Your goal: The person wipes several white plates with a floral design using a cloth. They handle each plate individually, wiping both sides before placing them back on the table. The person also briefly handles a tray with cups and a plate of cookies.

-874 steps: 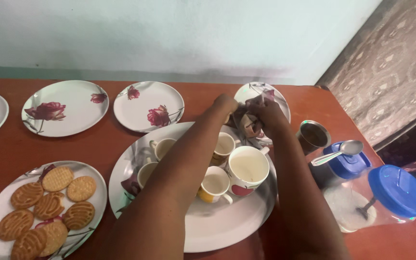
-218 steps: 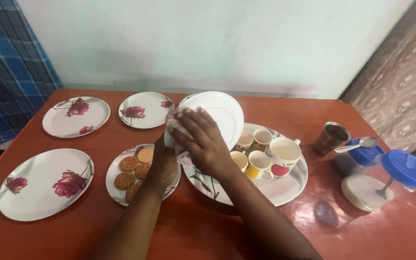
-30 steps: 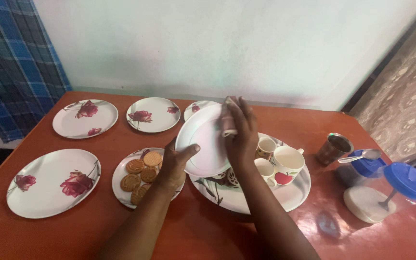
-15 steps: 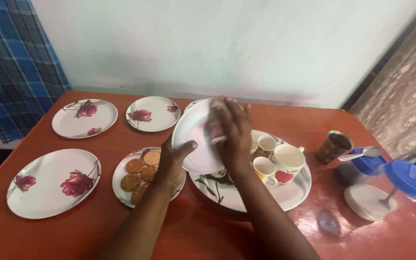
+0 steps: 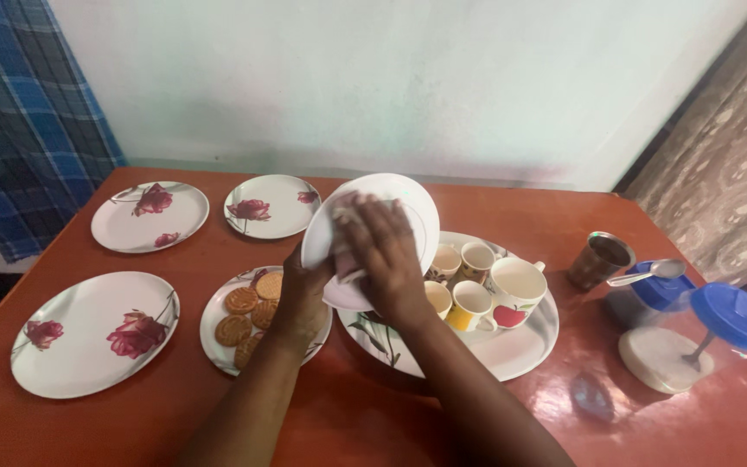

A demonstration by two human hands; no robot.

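My left hand (image 5: 304, 290) grips the lower left edge of a white plate (image 5: 412, 212) and holds it tilted above the table. My right hand (image 5: 382, 255) lies flat against the plate's face and presses a small cloth (image 5: 345, 264) to it; only a bit of the cloth shows under the fingers. Below and to the right lies a big round flowered tray (image 5: 512, 350) with several cups (image 5: 470, 304), one white mug bearing a red apple.
A plate of round biscuits (image 5: 244, 316) lies under my left wrist. Three empty rose-patterned plates (image 5: 92, 333) (image 5: 150, 216) (image 5: 270, 206) lie to the left. At right stand a steel tumbler (image 5: 598, 259) and two blue-lidded jars (image 5: 693, 337), a spoon (image 5: 650, 272) resting on one.
My right hand slid with the cloth from the plate's upper right edge down to its lower left face. The plate tipped a little more upright in my left hand.
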